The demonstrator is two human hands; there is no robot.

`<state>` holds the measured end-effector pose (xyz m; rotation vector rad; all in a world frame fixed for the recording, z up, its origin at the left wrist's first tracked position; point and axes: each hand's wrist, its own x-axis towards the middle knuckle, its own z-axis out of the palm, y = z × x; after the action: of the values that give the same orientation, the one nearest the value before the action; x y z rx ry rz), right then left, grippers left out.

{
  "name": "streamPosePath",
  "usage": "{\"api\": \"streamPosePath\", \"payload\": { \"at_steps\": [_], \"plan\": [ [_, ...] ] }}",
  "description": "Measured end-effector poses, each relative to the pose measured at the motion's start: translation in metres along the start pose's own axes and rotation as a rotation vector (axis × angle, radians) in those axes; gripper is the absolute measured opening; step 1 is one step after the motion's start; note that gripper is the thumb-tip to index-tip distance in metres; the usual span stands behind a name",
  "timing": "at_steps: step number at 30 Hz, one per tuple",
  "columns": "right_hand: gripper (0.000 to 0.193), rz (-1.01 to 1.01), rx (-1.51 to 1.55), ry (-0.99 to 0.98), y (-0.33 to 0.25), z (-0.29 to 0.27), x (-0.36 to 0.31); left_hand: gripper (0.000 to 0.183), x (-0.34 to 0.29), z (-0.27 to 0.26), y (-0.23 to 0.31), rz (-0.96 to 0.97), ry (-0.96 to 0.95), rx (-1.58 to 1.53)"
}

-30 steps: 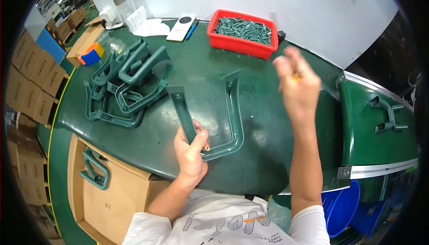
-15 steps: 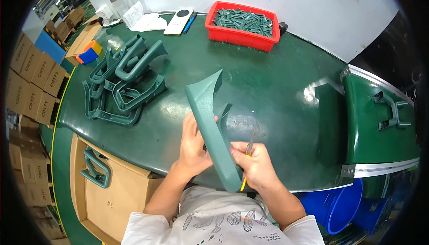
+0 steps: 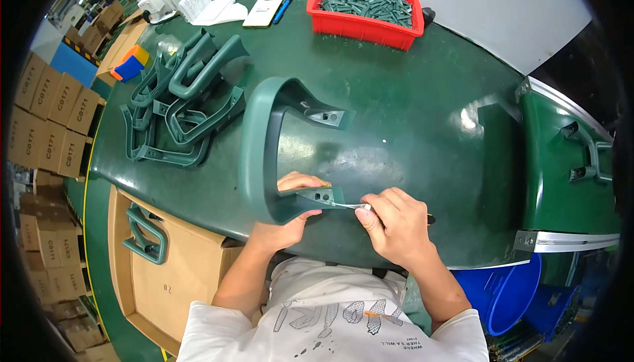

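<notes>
Centre of frame: left hand [image 3: 281, 231] grasps green handle [image 3: 256, 151] by lower leg, end facing right, apparently for steadiness; right hand [image 3: 399, 227] pinches slim tool [image 3: 350, 206], tip at that end, likely for close control.

White T-shirt [image 3: 337, 289], short sleeves [image 3: 210, 332], grey patterned print [image 3: 307, 318], orange streak [image 3: 382, 315].

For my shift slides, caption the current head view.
Left hand grips a green U-shaped part; right hand holds a slim tool at its near end, similar parts piled nearby.
</notes>
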<state>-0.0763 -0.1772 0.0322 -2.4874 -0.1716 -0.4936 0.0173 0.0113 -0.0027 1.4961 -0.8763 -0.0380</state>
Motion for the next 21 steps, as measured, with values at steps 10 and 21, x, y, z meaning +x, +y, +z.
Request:
{"api": "streamPosePath", "payload": {
  "at_steps": [10,21],
  "plan": [
    [0.019,-0.048,-0.058,0.099,-0.003,0.003,0.001,0.036,-0.001,-0.004,0.004,-0.056,-0.045,-0.038],
    [0.017,0.052,0.072,0.05,0.001,0.001,0.002,0.037,-0.008,0.007,-0.005,-0.051,0.033,-0.234]
  ]
}}
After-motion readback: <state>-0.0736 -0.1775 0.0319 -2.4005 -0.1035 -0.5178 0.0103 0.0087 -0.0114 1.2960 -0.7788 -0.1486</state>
